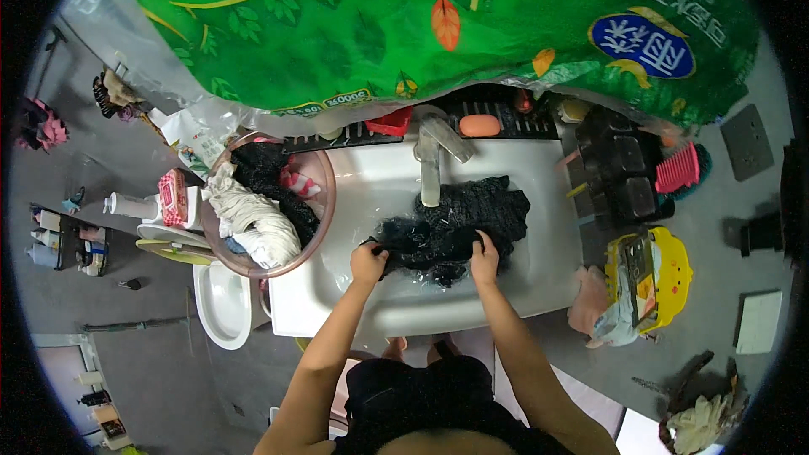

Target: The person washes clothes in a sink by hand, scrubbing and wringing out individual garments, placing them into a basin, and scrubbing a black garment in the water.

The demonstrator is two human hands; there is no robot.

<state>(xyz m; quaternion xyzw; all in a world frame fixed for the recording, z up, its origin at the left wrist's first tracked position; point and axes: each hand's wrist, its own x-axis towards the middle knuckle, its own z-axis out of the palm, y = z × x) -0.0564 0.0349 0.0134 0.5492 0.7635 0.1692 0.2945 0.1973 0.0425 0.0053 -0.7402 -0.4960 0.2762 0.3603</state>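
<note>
A wet black garment (pixel 430 240) stretches between my two hands, low in the white sink (pixel 552 202), which holds some water. My left hand (pixel 368 262) grips its left end, fingers closed on the cloth. On the other side my right hand (pixel 484 259) pinches the dark fabric. Behind it, more black textured cloth (pixel 484 206) lies bunched in the water; I cannot tell whether it is the same piece. Just above the cloth hangs the faucet (pixel 430 168), its spout pointing down into the basin.
A round basin (pixel 329 194) of clothes, white and black, rests on the sink's left side. An orange soap bar (pixel 479 125) lies on the black rack behind. Large green packaging (pixel 337 42) overhangs the back. A yellow basket (pixel 674 278) hangs at right. The toilet (pixel 223 312) is at left.
</note>
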